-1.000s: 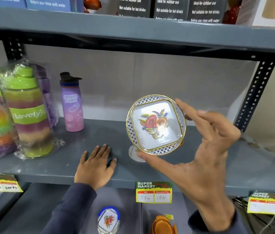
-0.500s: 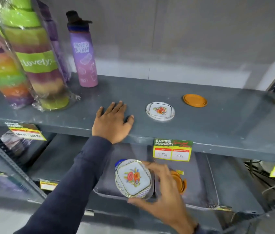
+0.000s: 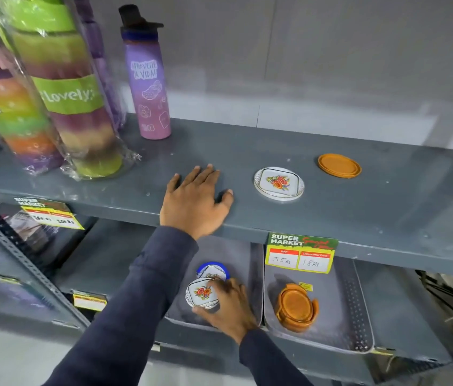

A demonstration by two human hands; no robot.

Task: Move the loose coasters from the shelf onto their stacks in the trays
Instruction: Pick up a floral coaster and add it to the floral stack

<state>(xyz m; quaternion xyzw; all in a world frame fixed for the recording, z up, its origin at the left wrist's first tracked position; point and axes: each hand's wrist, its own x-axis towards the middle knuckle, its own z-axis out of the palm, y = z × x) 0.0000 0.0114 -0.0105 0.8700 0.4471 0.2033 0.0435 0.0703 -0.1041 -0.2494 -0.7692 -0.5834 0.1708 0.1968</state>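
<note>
The grey metal shelf point(image 3: 331, 218) now keeps one white floral coaster point(image 3: 278, 183) and orange plastic coasters point(image 3: 339, 165). The other floral coaster point(image 3: 201, 292) has dropped to the left grey tray point(image 3: 247, 254), right hand point(image 3: 228, 307) still pinching it; left hand point(image 3: 194, 201) flat, empty.

A single wide-angle view comes from a camera worn on the person's head, looking forward and steeply down at a grey metal shelf point(image 3: 331, 218) unit from close range, within arm's reach. The camera sits above the upper shelf, so its top surface shows fully, running from the left edge of the frame to the right, with the pale back wall point(image 3: 331, 65) behind it. Below the shelf's front edge, the view reaches into the lower level, where two trays point(image 3: 359, 316) appear. Straight lines bend toward the frame's edges. Both sleeves point(image 3: 136, 316) enter from the bottom edge. No second view exists to share any part.
</note>
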